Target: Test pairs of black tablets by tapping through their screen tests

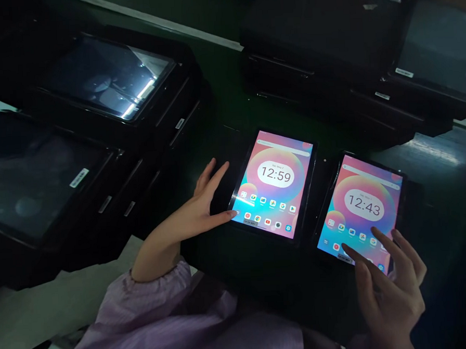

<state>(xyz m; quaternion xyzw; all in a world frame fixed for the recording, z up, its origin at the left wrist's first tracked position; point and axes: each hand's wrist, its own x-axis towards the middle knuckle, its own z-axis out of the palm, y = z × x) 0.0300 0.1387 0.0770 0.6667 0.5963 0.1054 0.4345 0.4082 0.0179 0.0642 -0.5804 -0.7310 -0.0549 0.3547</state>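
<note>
Centrally in the frame, the left hand [203,204] spreads open, fingertips touching the left tablet [274,185]; lower right, the right hand [391,291] hovers open over the right tablet [360,212], holding nothing. Both tablets lie flat on the dark worktop [445,194]; they look thin, rigid, glassy and fragile, best gripped by their side edges.

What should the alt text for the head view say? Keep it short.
Two lit tablets lie side by side on a dark green work surface: the left tablet reads 12:59, the right tablet 12:43. The left hand touches the first's edge; the right hand hovers over the second. Stacked dark tablets surround them.
</note>
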